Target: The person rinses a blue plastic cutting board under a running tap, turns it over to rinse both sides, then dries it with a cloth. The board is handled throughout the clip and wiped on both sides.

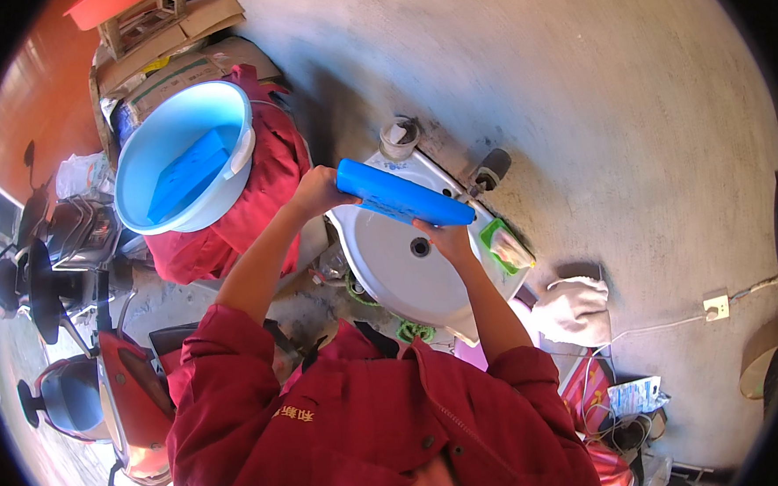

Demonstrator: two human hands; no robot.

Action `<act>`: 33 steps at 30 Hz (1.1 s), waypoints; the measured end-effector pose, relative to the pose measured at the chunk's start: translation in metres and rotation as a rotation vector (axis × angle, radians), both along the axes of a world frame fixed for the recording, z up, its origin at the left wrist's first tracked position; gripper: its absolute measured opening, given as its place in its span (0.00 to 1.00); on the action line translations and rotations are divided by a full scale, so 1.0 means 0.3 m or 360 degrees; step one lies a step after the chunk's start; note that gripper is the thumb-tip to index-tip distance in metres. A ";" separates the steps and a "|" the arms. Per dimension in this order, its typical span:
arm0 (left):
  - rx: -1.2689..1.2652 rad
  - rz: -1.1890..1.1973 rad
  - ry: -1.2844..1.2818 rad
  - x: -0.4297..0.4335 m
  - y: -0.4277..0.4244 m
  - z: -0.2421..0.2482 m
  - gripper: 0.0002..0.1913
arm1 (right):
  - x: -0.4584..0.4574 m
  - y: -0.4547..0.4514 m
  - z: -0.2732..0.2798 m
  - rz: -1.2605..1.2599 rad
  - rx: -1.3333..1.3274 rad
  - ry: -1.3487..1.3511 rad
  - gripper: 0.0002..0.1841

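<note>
Both my hands hold a long blue block point(403, 193), plastic by its look, with dark marks along its side. My left hand point(320, 192) grips its left end, and my right hand point(448, 240) is at the lower edge near its right end. The block is tilted, right end lower in the picture, above a white ceramic washbasin point(384, 269). The basin's drain hole point(420, 246) shows just below my right fingers. To the left, a similar blue block point(191, 174) lies inside a light blue plastic tub point(138, 213).
The tub stands on dark red cloth point(273, 170). A small container point(400, 139) and a green soap dish point(506, 247) sit on the basin's rim, near a dark cylindrical fitting point(492, 166). A red motor scooter point(129, 388) stands left; a pale towel point(574, 309) hangs right.
</note>
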State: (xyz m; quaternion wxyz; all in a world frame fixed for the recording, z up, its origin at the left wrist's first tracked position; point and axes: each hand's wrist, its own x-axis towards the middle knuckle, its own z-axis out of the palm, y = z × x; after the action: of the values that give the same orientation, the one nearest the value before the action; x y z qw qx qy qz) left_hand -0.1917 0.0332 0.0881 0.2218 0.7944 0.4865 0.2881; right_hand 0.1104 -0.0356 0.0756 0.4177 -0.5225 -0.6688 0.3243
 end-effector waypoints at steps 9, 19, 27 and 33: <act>0.0473 -0.0148 0.0079 0.120 0.000 0.155 0.13 | 0.089 -0.032 0.024 -0.0161 0.0118 0.0101 0.20; 0.0270 -0.0254 -0.0060 0.191 0.028 0.086 0.17 | 0.122 -0.091 0.052 -0.0305 -0.0060 -0.0066 0.18; -0.0057 -0.0390 -0.0572 0.386 -0.052 -0.038 0.17 | 0.337 -0.199 0.103 -0.0300 0.0167 -0.0478 0.17; -0.0279 -0.0490 -0.0539 0.545 -0.140 -0.048 0.22 | 0.475 -0.322 0.117 -0.0436 0.0252 -0.0370 0.17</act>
State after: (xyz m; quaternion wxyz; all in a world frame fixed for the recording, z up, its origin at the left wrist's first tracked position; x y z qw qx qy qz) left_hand -0.0281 -0.0088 0.0738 0.4095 0.7773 0.3388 0.3366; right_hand 0.2529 -0.1321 0.1107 0.4178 -0.6081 -0.6585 0.1482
